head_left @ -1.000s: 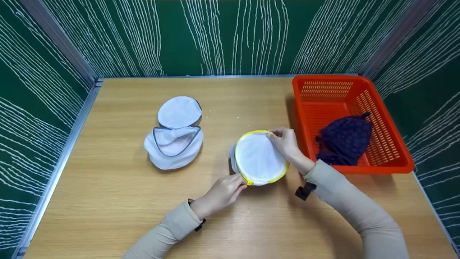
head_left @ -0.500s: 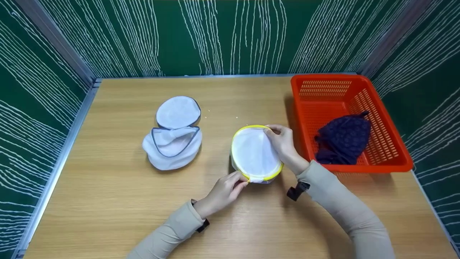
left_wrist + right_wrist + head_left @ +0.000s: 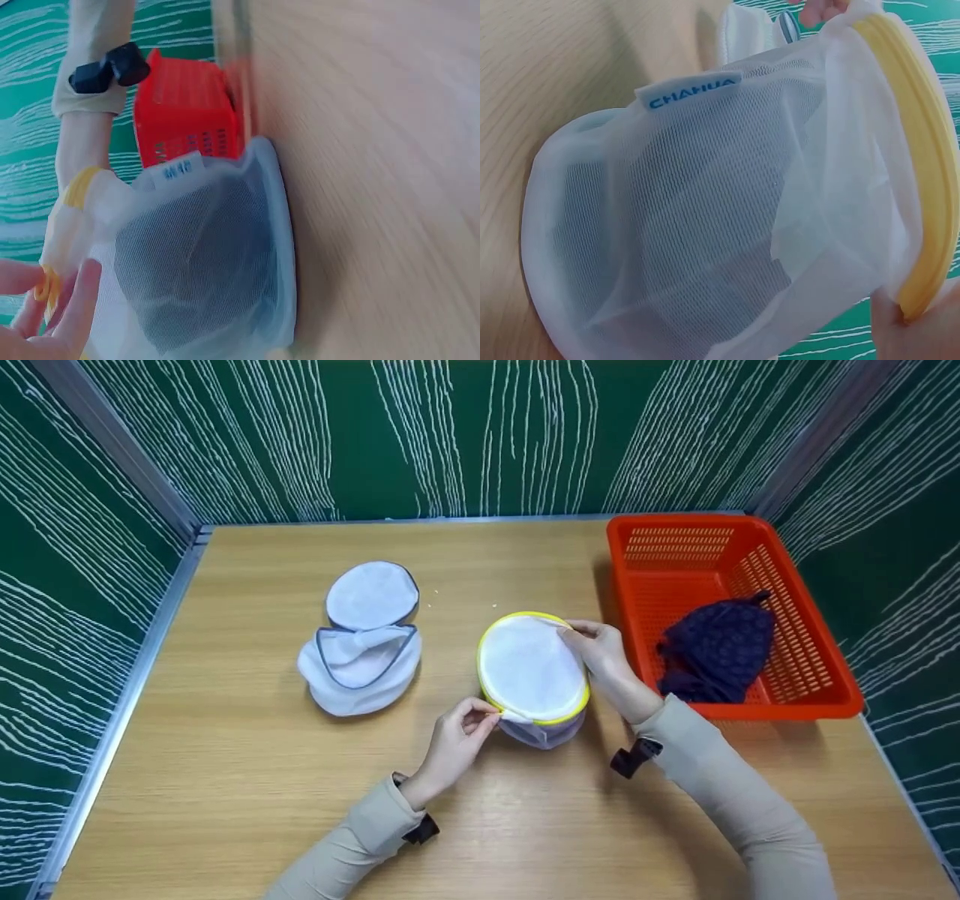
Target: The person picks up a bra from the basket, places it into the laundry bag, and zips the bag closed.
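A white mesh laundry bag (image 3: 534,667), round with a yellow zipper (image 3: 564,720) around its lid, stands on the table before me. My left hand (image 3: 456,739) pinches the zipper's yellow pull tab (image 3: 49,287) at the near left of the rim. On the far right of the rim, my right hand (image 3: 604,656) grips the edge, thumb on top of the lid. The bag's see-through mesh side and a small printed label (image 3: 694,91) show in the right wrist view. A second white bag (image 3: 362,667) with dark trim lies at the left, its round lid (image 3: 373,595) folded back.
A red plastic basket (image 3: 795,712) stands to the right, close to my right hand. Inside it lies a bunched dark navy patterned cloth item (image 3: 720,645). Green panels with white streaks (image 3: 465,442) border the wooden table (image 3: 247,780) at the back and sides.
Both hands keep hold of the rim while the bag's top tips, shifting slightly away and showing more of its near side. My left hand has moved up along the rim with the pull tab.
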{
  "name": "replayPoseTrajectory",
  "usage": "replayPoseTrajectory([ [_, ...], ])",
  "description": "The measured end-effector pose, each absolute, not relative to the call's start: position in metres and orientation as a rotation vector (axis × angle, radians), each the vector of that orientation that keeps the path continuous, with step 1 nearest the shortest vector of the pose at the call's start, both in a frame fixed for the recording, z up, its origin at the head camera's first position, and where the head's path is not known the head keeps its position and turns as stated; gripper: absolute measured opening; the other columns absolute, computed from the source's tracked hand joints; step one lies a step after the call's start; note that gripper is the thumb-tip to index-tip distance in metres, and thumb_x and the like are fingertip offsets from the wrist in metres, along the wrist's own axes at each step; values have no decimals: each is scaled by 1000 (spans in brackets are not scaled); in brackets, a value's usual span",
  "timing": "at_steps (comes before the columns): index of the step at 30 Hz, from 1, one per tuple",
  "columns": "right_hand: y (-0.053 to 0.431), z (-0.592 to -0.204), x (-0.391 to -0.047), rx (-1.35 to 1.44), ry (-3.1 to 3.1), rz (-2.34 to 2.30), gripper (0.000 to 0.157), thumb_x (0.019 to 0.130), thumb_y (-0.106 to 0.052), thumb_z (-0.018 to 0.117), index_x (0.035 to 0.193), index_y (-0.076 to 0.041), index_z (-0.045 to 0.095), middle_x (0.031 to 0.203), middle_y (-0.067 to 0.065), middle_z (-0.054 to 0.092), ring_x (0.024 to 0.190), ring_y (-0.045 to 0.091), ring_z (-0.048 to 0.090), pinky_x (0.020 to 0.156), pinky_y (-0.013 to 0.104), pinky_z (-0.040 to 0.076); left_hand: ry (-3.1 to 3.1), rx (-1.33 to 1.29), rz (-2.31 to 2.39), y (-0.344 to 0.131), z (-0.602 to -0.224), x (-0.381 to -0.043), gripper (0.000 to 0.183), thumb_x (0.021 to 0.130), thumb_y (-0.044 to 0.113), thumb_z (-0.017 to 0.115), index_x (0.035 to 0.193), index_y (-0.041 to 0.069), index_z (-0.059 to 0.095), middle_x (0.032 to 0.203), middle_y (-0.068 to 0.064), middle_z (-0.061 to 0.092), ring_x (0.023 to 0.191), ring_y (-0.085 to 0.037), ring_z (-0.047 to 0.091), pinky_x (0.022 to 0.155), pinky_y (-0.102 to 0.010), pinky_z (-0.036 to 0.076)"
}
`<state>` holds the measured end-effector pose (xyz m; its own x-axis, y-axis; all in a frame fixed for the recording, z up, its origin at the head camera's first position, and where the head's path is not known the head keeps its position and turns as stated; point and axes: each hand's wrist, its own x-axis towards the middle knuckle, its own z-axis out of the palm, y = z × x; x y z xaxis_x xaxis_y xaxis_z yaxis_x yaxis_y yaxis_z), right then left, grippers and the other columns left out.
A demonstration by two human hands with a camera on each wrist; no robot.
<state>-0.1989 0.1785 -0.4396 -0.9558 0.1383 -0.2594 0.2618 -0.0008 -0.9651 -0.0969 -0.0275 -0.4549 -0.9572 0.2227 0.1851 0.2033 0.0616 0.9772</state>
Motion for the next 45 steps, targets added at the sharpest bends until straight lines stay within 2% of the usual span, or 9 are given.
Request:
replayPoseTrajectory([
  [5,182,-435,-196,429,2039,-2208,37,83,-6,57,114,14,50,74,-4,60,66,6,58,62,17,50,1984,233,2298,-28,-455,-102,14,82,-10,52,93,-18,48,88,-17,57,77,-10,60,75,-33,51],
  [9,185,-430,-196,454,1971,-2202,40,83,-9,58,116,12,48,73,-4,61,64,6,57,61,17,49,1815,143,2435,-27,-472,-111,17,82,-10,53,96,-16,46,87,-14,57,77,-16,62,74,-33,52],
  [17,194,-438,-202,445,1859,-2256,43,79,-17,65,114,4,53,78,-3,61,66,6,56,64,18,49,1542,87,2645,-28,-568,-161,39,78,10,66,107,-2,44,94,-19,57,82,-31,61,77,-40,50],
  [19,196,-435,-202,444,1837,-2262,44,78,-18,67,114,4,53,82,-1,61,68,7,57,68,19,49,1535,82,2661,-30,-567,-167,38,77,7,66,107,-2,44,93,-18,57,80,-30,62,75,-39,51],
  [26,192,-408,-201,501,1839,-2197,46,82,-13,61,121,5,45,91,2,60,76,9,59,77,21,49,1598,-142,2619,-29,-448,-149,28,79,-8,56,104,-9,42,87,-12,53,71,-17,59,74,-34,51],
  [29,192,-403,-205,500,1808,-2219,42,83,-10,59,120,5,45,86,1,61,73,10,58,74,21,50,1558,-243,2628,-27,-435,-158,26,80,-10,53,104,-9,42,86,-10,52,69,-14,57,72,-32,51],
  [32,192,-400,-210,485,1781,-2238,40,83,-8,58,119,3,46,84,1,61,72,11,58,72,21,50,1528,-296,2656,-26,-430,-168,25,80,-10,53,103,-9,44,84,-9,51,68,-14,56,70,-30,51],
  [39,193,-398,-226,473,1788,-2231,43,83,-9,59,123,0,46,100,6,57,83,14,57,77,24,49,1514,-347,2724,-21,-432,-197,24,79,-10,53,103,-11,47,82,-8,49,65,-12,53,66,-29,47],
  [45,192,-394,-240,503,1754,-2267,44,82,-7,60,123,0,47,104,8,56,82,16,58,79,27,49,1548,-299,2765,-20,-473,-245,30,74,-3,64,102,-6,57,88,-9,57,69,-13,55,65,-28,49],
])
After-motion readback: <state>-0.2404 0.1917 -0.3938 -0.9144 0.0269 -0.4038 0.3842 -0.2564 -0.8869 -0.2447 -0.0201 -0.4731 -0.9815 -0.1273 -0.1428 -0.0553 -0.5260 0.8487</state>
